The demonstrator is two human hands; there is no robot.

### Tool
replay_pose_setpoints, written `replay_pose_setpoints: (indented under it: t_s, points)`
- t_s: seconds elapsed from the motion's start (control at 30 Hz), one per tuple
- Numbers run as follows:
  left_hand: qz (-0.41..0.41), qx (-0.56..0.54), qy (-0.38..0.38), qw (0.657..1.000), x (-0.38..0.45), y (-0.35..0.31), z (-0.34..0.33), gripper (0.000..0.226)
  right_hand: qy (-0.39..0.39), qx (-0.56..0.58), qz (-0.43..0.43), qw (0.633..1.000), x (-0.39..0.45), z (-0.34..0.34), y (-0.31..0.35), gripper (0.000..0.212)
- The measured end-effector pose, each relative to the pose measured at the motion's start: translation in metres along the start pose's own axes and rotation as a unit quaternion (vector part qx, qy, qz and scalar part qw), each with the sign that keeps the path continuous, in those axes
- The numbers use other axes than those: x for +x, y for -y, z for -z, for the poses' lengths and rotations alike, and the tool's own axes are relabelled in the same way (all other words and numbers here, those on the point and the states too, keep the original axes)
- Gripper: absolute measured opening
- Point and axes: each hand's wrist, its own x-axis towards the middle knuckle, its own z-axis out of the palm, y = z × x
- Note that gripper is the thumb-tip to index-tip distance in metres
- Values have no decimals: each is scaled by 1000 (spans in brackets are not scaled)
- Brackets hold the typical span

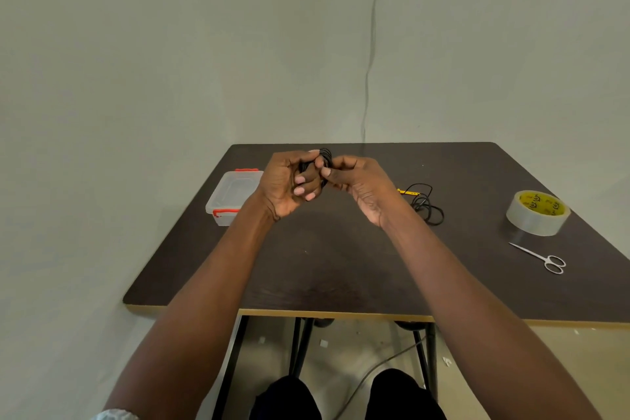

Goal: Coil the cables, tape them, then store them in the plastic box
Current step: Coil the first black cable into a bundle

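Both hands are raised above the dark table (341, 266), holding a black coiled cable (324, 156) between them. My left hand (289, 182) wraps its fingers around the coil, and my right hand (361, 186) pinches it from the right side. Most of the coil is hidden by the fingers. A second black cable (426, 204) with a yellow tie lies loose on the table to the right of my hands. The clear plastic box (231, 196) with red latches stands open at the left edge. A roll of clear tape (537, 213) rests at the right.
Small silver scissors (542, 257) lie in front of the tape roll near the right edge. A grey wall stands behind the table, with a thin cord hanging down it. My knees and the table legs show under the front edge.
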Motion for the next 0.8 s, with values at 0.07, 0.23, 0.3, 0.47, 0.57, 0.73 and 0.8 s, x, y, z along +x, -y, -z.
replay_pose_setpoints:
  t_s: [0.07, 0.23, 0.3, 0.47, 0.57, 0.73, 0.8]
  points:
    - [-3, 22, -29, 999, -1, -1, -1, 26, -20, -21, 4, 1000, -2, -2, 0, 11]
    - [-8, 45, -128, 991, -4, 1, -3, 25, -57, 13, -33, 998, -7, -4, -1, 22]
    - [-2, 34, -151, 988, -4, 4, -3, 24, -56, 49, -54, 996, -9, -6, -1, 21]
    - [24, 60, -137, 988, -6, 2, -3, 26, -52, 108, -97, 988, -11, -11, 0, 16]
    - [-2, 100, -114, 988, -8, 3, -7, 29, -62, 56, -79, 993, -8, -11, -1, 22]
    - [-54, 142, -84, 985, -8, 4, -12, 34, -130, -97, 7, 987, -8, -14, 3, 19]
    - [-66, 170, -85, 980, -7, 6, -11, 34, -149, -142, 16, 978, -6, -13, 2, 15]
